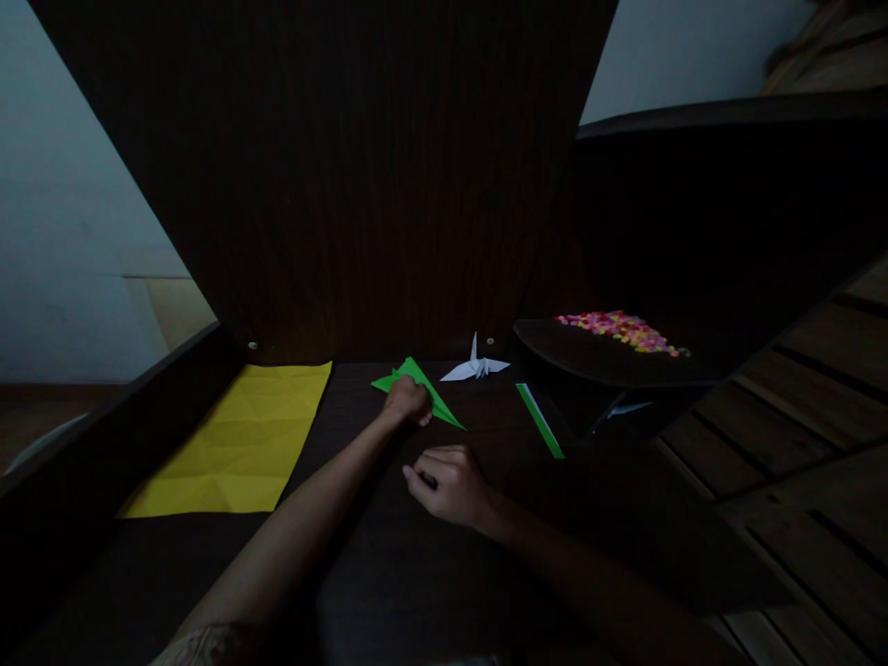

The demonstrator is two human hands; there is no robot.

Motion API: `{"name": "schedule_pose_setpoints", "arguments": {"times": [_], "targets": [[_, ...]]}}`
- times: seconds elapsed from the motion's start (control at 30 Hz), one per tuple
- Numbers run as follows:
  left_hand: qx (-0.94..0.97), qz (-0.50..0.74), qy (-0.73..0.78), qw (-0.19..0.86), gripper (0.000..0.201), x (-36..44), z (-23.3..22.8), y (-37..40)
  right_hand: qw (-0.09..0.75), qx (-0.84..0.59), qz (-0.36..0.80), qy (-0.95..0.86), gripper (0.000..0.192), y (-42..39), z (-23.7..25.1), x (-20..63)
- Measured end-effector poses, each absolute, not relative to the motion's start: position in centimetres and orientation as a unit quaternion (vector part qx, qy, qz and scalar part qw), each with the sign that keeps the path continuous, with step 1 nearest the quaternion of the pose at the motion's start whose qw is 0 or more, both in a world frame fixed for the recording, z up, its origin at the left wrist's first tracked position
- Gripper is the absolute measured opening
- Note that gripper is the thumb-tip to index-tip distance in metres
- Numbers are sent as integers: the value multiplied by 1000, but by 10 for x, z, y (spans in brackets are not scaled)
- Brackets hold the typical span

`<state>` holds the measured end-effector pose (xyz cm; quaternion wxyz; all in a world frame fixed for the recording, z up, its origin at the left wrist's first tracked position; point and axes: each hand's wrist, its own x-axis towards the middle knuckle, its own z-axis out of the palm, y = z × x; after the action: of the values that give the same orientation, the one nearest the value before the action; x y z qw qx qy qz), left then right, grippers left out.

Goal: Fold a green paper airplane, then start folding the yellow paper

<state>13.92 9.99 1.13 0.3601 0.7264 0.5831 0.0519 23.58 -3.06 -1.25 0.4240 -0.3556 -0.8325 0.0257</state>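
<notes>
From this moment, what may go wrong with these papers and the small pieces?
The left hand lies on the green folded paper; too much pressure might crumple it. The white paper crane is close by; a sideways sweep might tip it. A bump to the dark shelf might scatter the small colourful pieces on it.

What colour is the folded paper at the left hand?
The folded paper is bright green; it shows in the head view, the only one here.

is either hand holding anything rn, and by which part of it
The left hand covers the middle of the green folded paper; whether it grips or just presses can't be told. The right hand, loosely curled, shows nothing held.
</notes>
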Motion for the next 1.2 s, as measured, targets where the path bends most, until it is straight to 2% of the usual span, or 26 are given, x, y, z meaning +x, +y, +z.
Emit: {"name": "schedule_pose_setpoints", "arguments": {"times": [0.2,0.3,0.5,0.8,1.2], "targets": [[817,95,537,190,33,130,20,96,419,-356,26,-835,30,-31,-15,236],[880,111,448,109,22,121,30,94,417,-356,24,-836,30,-31,-14,236],[950,66,306,14,29,105,34,104,410,-353,21,-841,29,-32,-13,237],[945,47,318,-66,29,99,31,119,399,-346,28,-849,31,-34,-15,234],[941,21,327,-86,29,113,34,118,395,-349,33,-849,31,-32,-15,234]]}}
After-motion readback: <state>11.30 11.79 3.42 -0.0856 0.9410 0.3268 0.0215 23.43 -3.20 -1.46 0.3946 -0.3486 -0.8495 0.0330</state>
